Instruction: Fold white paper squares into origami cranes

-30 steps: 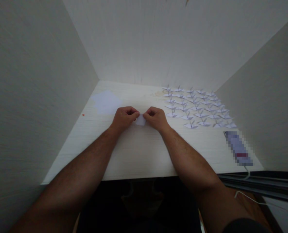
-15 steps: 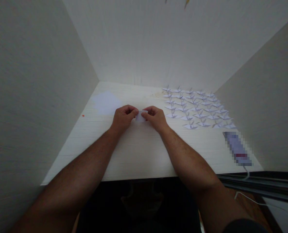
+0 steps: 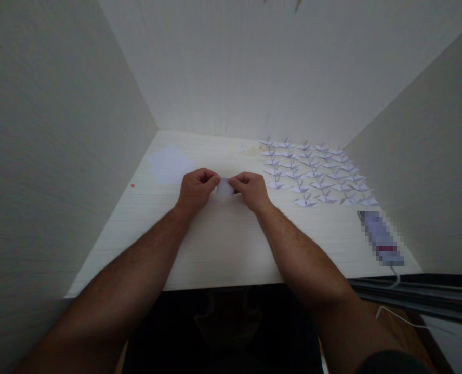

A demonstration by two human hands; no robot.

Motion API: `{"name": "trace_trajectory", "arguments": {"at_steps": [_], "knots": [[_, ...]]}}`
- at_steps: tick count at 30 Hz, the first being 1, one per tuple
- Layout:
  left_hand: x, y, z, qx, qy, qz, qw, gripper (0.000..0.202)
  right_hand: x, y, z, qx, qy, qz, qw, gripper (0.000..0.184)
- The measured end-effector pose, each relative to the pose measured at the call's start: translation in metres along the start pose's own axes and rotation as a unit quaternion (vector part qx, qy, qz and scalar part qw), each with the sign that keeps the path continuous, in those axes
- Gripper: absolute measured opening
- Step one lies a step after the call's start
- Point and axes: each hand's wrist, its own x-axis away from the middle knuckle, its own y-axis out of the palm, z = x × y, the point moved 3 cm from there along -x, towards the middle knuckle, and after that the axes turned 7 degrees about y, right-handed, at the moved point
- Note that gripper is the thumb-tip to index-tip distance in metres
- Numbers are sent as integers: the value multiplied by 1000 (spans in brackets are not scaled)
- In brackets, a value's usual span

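Note:
A small piece of white paper [image 3: 225, 188] spans the gap between my two hands, above the middle of the desk. My left hand [image 3: 198, 188] pinches its left upper corner between thumb and fingers. At the opposite upper corner, my right hand [image 3: 250, 189] grips it the same way. The paper looks flat and pale, with its lower edge toward me; any fold lines are too faint to make out. Several folded white paper cranes [image 3: 312, 174] stand in rows to the right of my right hand. Left of my left hand lies a spread of white paper sheets [image 3: 170, 163].
The white desk [image 3: 223, 249] has walls on its left, back and right. A blurred-out phone [image 3: 381, 236] lies near the right edge, its white cable [image 3: 397, 278] hanging over the front. A tiny red-orange bit [image 3: 133, 185] sits at the left edge.
My hands have drawn slightly apart, and my right thumb has shifted up to the paper's upper corner. More of the paper's face shows now. The cranes and sheets stay put.

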Motion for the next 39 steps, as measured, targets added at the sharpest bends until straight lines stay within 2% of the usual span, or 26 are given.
{"name": "trace_trajectory", "arguments": {"at_steps": [6,12,18,25,28,34,39], "knots": [[0,1,0,-10,3,3,1000,16,-1,0,0,4,17,20,1000,26],[-2,-1,-4,-5,-4,25,1000,16,-2,2,5,12,3,-28,1000,31],[0,0,1,-5,-9,37,999,15,-4,1,8,39,-13,-23,999,31],[-3,-2,-8,29,-35,55,997,16,0,7,9,13,28,-80,996,27],[-4,-1,-11,37,-40,57,997,16,0,7,10,18,35,-75,996,26],[-4,-2,-11,29,-48,73,996,17,-2,6,14,77,35,-59,995,28],[-6,-4,-13,29,-60,113,991,16,0,6,7,144,-13,-74,987,21]]}}
